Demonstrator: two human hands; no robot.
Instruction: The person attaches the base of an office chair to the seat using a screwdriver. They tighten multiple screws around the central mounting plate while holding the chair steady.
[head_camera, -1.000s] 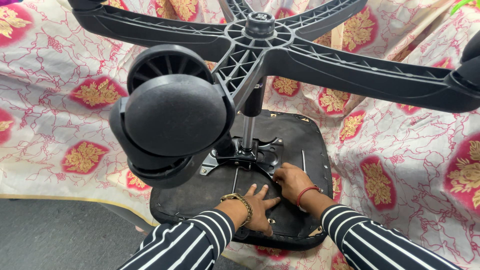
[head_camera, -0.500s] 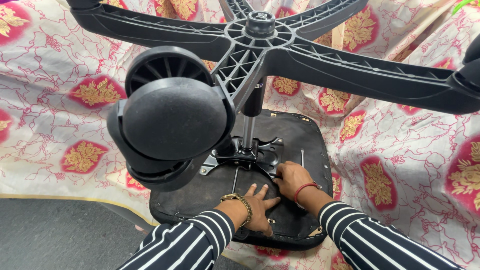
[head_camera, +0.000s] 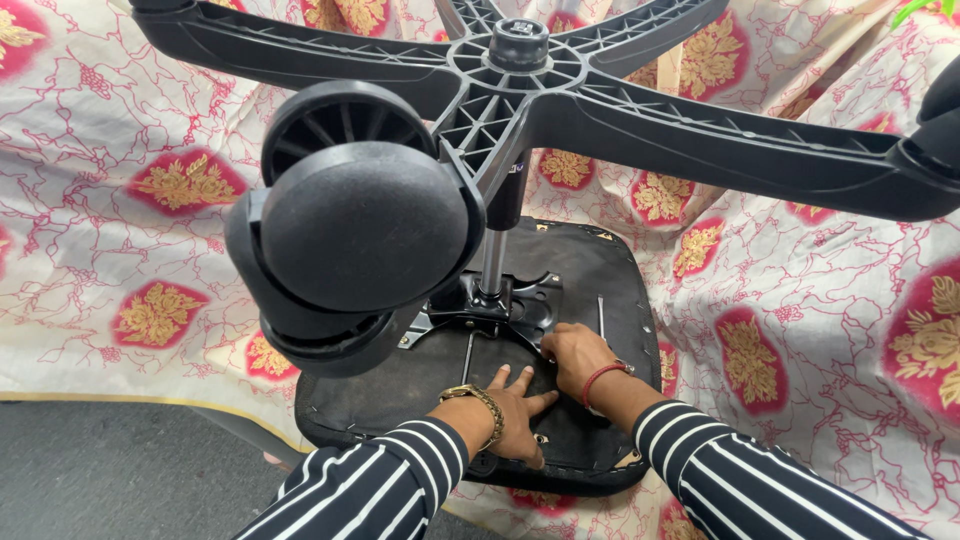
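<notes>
Below, the left hand (head_camera: 512, 412) lies flat, fingers spread, on the upturned seat (head_camera: 590, 270); the right hand (head_camera: 575, 357) curls at the metal plate (head_camera: 510, 305).

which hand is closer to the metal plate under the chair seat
Right. The right hand has its fingers at the metal plate's near edge; the left hand lies flat on the seat underside, farther back.

- Cloth (head_camera: 120, 200): cream, printed with red veined lines and red patches bearing gold flowers; draped in folds over the whole background, left to right.
- Floor (head_camera: 110, 470): dark grey, at the lower left, bordered by the cloth's lower edge.
</notes>
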